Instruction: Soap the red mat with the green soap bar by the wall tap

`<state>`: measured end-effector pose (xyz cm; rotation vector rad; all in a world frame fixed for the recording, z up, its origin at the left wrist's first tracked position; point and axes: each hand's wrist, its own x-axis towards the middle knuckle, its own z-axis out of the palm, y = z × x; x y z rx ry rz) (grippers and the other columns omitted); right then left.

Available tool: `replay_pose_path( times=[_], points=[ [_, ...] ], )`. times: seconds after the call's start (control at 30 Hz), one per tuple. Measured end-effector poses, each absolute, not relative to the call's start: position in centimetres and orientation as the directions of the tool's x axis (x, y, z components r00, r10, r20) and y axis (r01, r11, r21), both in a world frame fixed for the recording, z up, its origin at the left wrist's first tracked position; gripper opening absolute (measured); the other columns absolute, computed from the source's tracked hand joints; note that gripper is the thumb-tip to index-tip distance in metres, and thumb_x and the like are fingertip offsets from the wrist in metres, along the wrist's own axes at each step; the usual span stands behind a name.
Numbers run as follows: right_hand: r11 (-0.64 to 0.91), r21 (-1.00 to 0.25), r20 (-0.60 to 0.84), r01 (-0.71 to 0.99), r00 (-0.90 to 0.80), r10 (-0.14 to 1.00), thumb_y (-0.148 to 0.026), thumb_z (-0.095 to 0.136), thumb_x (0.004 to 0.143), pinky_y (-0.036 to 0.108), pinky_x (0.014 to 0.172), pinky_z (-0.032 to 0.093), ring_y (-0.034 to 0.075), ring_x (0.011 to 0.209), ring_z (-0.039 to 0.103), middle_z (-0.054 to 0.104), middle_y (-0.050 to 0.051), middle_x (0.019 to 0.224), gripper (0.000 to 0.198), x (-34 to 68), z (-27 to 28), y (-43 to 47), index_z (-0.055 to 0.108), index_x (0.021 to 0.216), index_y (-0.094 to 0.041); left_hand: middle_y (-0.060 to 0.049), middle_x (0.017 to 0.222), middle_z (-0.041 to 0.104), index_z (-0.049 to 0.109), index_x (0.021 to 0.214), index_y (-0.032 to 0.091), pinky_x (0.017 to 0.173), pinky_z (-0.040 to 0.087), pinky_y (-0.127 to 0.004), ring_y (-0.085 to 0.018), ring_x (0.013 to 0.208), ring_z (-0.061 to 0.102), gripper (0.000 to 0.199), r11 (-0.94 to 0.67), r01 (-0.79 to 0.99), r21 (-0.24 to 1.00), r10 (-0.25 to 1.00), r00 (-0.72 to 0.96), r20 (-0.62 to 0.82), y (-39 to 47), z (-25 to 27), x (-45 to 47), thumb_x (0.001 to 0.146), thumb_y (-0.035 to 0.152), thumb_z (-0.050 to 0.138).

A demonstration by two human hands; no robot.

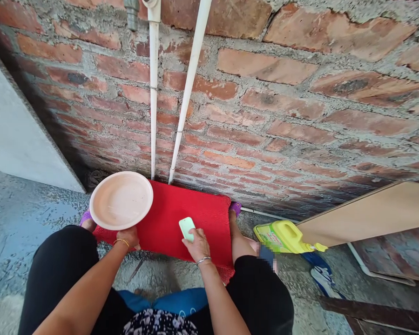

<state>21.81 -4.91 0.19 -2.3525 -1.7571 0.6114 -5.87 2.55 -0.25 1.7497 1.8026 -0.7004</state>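
Observation:
My left hand grips the near rim of a round, pale pink basin, its fingers partly hidden under the rim. The basin is tilted a little toward me and holds no visible water. It is over the left end of a red mat with a rough pile. My right hand is closed around the near end of a pale green scrub brush, which is over the middle of the mat. Its bristles are hidden from above. The mat lies between my feet, both in purple footwear.
A brick wall with two white pipes rises behind the mat. To the right lies a yellow-green jug beside a tan board and a blue-and-white shoe. A pale slab leans at left above wet floor.

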Motion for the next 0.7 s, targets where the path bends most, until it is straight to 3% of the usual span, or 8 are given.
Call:
replay_pose_path(
  times=[0.13, 0.3, 0.4, 0.53, 0.7],
  points=[
    [-0.287, -0.309, -0.270, 0.907, 0.206, 0.941, -0.034, 0.070, 0.071, 0.026, 0.082, 0.043, 0.019, 0.095, 0.057, 0.056, 0.004, 0.104, 0.030, 21.7, -0.5, -4.5, 0.064, 0.099, -0.027, -0.018, 0.119, 0.067, 0.067, 0.108, 0.013, 0.093, 0.050, -0.038, -0.033, 0.114, 0.060, 0.066, 0.021, 0.999, -0.028, 0.728, -0.035, -0.684, 2.5, -0.2, -5.8, 0.045, 0.031, 0.081],
    [-0.598, -0.165, -0.278, 0.784, 0.545, 0.791, -0.041, 0.067, 0.077, 0.029, 0.079, 0.047, 0.018, 0.089, 0.060, 0.058, 0.004, 0.100, 0.028, 28.1, -0.8, -6.0, 0.064, 0.100, -0.026, -0.018, 0.118, 0.067, 0.067, 0.110, 0.012, 0.091, 0.052, -0.038, -0.033, 0.113, 0.061, 0.067, 0.038, 0.999, -0.021, 0.720, -0.042, -0.693, 2.5, 0.2, -5.6, 0.046, 0.027, 0.080],
    [-0.707, -0.119, -0.260, 0.697, 0.665, 0.700, -0.042, 0.060, 0.086, 0.036, 0.083, 0.050, 0.018, 0.095, 0.060, 0.060, 0.006, 0.110, 0.032, 31.7, -0.6, -7.0, 0.060, 0.111, -0.021, -0.018, 0.118, 0.067, 0.067, 0.110, 0.012, 0.091, 0.052, -0.037, -0.033, 0.113, 0.061, 0.068, 0.053, 0.998, -0.021, 0.717, -0.053, -0.695, 2.5, 0.0, -5.5, 0.045, 0.026, 0.081],
    [-0.681, -0.128, -0.251, 0.721, 0.640, 0.726, -0.039, 0.055, 0.091, 0.041, 0.086, 0.051, 0.019, 0.102, 0.058, 0.057, 0.008, 0.121, 0.036, 32.0, -0.5, -6.5, 0.055, 0.120, -0.018, -0.016, 0.116, 0.068, 0.069, 0.105, 0.016, 0.092, 0.052, -0.039, -0.033, 0.114, 0.060, 0.066, 0.085, 0.996, 0.006, 0.741, -0.059, -0.669, 2.5, -0.2, -5.4, 0.041, 0.024, 0.083],
    [-0.530, -0.213, -0.269, 0.821, 0.472, 0.839, -0.045, 0.064, 0.081, 0.030, 0.082, 0.047, 0.018, 0.092, 0.059, 0.059, 0.005, 0.103, 0.033, 24.7, 0.1, -3.0, 0.062, 0.107, -0.025, -0.013, 0.102, 0.073, 0.071, 0.094, 0.017, 0.083, 0.055, -0.039, -0.033, 0.101, 0.067, 0.053, 0.161, 0.986, 0.033, 0.726, -0.096, -0.681, 2.4, -0.4, -5.4, 0.042, 0.018, 0.082]
  ],
)
